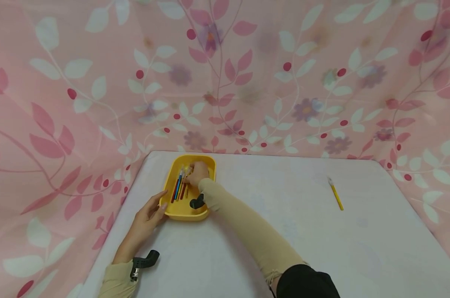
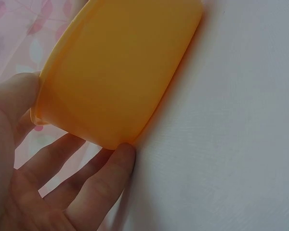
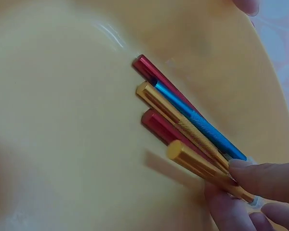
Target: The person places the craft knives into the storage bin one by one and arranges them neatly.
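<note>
A yellow plastic tray (image 1: 184,209) stands at the back left of the table. My left hand (image 1: 144,219) grips its near left corner, thumb at the rim and fingertips against the outer wall (image 2: 120,86). Inside the tray, my right hand (image 1: 199,173) pinches a gold craft knife (image 3: 197,161) near its clear-capped end. That knife's blunt end is tipped up, with a shadow beneath it. Alongside lie several similar knives with knurled metal handles: a blue one (image 3: 197,120), another gold one (image 3: 161,103) and red ones (image 3: 159,127).
A single yellow-handled craft knife (image 1: 335,194) with a clear cap lies on the right side of the white-covered table (image 1: 269,194). Pink floral cloth (image 1: 247,82) hangs behind the table and along its sides.
</note>
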{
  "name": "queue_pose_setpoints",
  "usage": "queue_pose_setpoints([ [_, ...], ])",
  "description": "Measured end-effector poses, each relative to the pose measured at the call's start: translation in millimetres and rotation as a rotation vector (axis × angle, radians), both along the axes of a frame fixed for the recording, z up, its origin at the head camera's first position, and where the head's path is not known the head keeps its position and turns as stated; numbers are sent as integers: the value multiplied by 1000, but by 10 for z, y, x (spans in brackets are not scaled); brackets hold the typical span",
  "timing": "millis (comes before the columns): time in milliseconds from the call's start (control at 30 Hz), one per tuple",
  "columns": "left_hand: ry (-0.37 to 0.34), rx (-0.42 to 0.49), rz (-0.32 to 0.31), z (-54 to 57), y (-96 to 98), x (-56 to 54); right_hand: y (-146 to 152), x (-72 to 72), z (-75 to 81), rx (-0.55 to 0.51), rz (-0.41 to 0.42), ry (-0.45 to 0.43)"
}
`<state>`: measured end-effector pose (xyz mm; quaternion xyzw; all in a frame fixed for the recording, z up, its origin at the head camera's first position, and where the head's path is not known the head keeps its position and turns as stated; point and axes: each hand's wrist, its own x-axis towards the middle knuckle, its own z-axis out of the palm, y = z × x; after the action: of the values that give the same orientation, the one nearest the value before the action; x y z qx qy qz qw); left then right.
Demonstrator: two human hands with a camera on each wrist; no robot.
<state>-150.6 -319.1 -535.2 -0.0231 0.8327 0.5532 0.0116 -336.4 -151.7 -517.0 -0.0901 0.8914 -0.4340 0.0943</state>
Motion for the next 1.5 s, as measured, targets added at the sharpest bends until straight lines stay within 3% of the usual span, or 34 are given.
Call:
queue_pose_setpoints([
  [467,1,20,-7,6,39,-19,93,11,98,-34,-24,-38],
  [600,-1,35,-12,1,43,-17,124,12,146,-116,3,-66],
  [767,-5,10,-11,3,42,-24,257,69,409,-316,73,-98],
  [867,-1,-13,-12,4,32,-17,357,107,581,-375,111,-94],
  [1100,2,8,-15,0,11,1,600,130,854,-372,190,-73],
  [1500,4,9,-12,-20,14,1,1121,227,1098,-427,262,-80],
])
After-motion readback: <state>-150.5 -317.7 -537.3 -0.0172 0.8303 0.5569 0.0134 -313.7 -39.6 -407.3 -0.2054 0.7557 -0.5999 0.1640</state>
